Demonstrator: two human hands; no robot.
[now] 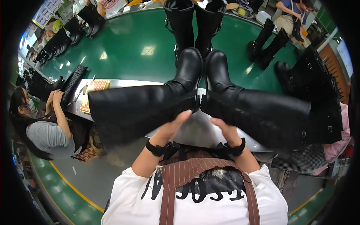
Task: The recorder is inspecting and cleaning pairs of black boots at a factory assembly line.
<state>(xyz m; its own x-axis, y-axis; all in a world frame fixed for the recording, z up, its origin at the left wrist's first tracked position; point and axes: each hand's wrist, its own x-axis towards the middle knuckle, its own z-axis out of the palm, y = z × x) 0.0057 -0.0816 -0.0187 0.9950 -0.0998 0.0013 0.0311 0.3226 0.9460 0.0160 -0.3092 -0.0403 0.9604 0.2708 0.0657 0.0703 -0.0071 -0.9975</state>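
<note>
The left grip seems clamped on a tall, smooth black leather-look boot, the right grip on its matching black boot; thumbs show near the heels, other fingers are hidden. Both are held above the silvery metal bench, toes side by side, shafts splayed outward. Shaft, foot and ankle strap look joined, so assembly seems done; whether any finishing is left cannot be told

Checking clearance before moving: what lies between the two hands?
In the head view, shiny metal tabletop shows between the left hand and right hand.
</note>
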